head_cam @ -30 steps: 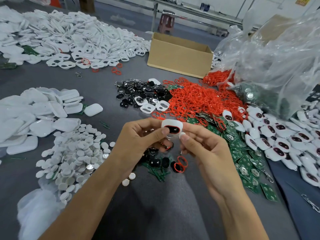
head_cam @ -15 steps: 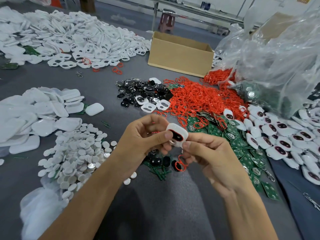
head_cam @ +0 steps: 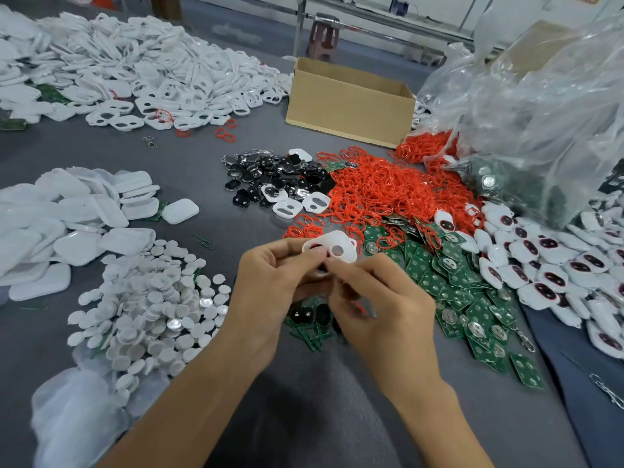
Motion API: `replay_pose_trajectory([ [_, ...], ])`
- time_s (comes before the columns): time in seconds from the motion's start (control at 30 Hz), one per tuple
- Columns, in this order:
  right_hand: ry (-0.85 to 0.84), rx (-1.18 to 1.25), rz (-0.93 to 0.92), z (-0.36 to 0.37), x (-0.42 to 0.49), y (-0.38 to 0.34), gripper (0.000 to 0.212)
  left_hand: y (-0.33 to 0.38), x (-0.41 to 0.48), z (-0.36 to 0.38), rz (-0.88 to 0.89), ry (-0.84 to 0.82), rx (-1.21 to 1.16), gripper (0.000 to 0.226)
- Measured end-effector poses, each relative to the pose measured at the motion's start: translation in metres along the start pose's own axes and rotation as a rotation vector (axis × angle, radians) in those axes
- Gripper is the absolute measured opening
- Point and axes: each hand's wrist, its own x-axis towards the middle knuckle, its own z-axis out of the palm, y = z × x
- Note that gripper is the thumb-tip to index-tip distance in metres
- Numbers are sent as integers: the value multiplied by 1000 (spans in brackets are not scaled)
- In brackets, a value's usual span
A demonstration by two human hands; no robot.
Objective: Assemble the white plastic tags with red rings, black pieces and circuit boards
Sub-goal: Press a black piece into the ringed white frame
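Nearest, a white plastic tag [head_cam: 341, 243] with two openings is held up between both hands above the grey bench [head_cam: 189, 157]. The left hand [head_cam: 266, 288] is curled round the tag's left end, with thumb and fingers clamped on it. The fingers of the right hand [head_cam: 385, 309] are pinched together on the tag's near edge, though the exact grip is hidden by blur. Under the hands a small cluster of black pieces and green boards [head_cam: 305, 317] is seen on the bench. A heap of white round discs [head_cam: 148, 298] is spread to the left, and green square circuit boards [head_cam: 452, 292] are scattered to the right. Farther left, smooth white plastic covers [head_cam: 67, 211] are stacked; at the right, assembled white tags with dark windows [head_cam: 547, 261] are piled. Beyond the hands a mound of red rings [head_cam: 381, 194] is heaped, with glossy black pieces [head_cam: 270, 177] just left of it. Farthest back, an open cardboard box [head_cam: 347, 103], a clear plastic bag [head_cam: 540, 106] and a wide heap of white tag frames [head_cam: 135, 69] are found.
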Motion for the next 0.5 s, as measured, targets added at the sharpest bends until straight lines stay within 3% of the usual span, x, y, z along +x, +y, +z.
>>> replay_pose_trajectory([
  [0.1, -22, 102, 48, -1, 1, 1, 25, 3, 3, -4, -26, 37, 53, 14],
  [0.3, 40, 856, 624, -15, 10, 4, 15, 6, 5, -9, -72, -16, 131, 8],
  [0.5, 10, 1057, 712, -14, 12, -2, 8, 8, 3, -9, -80, -128, 235, 8],
])
